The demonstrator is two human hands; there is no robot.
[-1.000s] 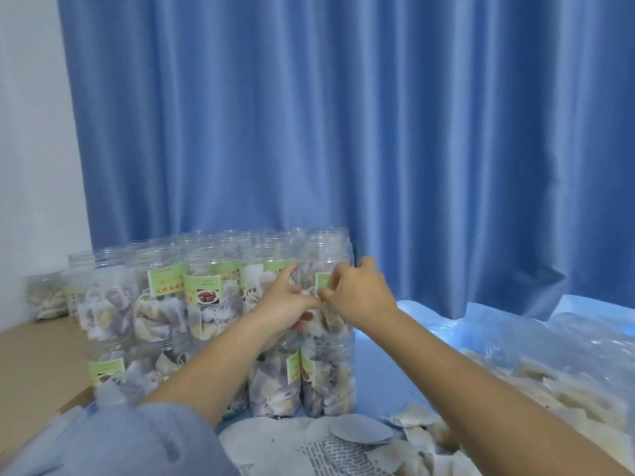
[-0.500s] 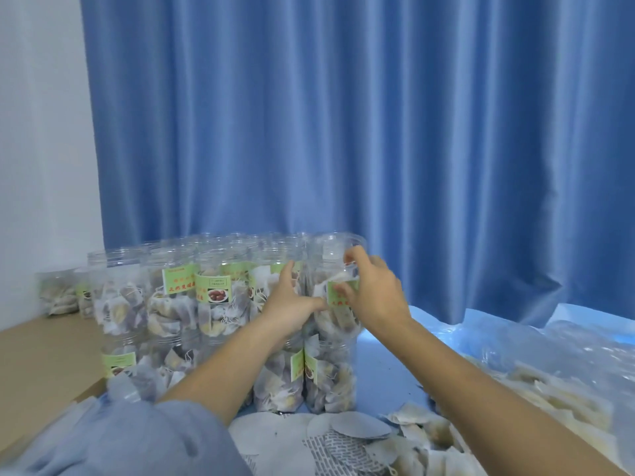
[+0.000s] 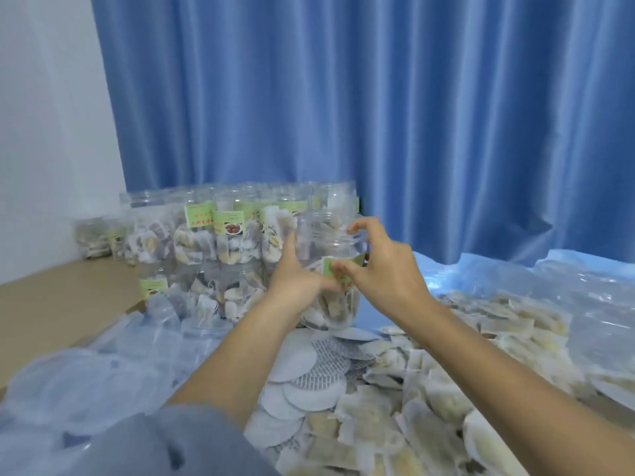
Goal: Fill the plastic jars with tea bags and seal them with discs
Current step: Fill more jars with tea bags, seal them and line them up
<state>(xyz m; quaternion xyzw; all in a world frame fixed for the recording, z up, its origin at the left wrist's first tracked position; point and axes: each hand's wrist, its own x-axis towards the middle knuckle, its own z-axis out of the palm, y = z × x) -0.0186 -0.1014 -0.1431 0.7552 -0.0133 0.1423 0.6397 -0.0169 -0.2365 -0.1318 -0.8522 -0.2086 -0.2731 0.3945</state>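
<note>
Both hands, left hand (image 3: 295,280) and right hand (image 3: 385,269), grip the jar (image 3: 330,269) at frame centre; it looks light, slick thin plastic, best held around its body.

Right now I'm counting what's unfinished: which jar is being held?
The green-labelled jar in front of the stacked jars, gripped by the left hand and right hand; the others stand untouched.

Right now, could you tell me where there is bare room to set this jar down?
The bare tabletop at the left, bordered by the white wall and the stacked jars, is free. Ahead of the hands, discs and loose tea bags crowd the surface; the right side is covered by plastic bags. The held jar sits between both hands.
</note>
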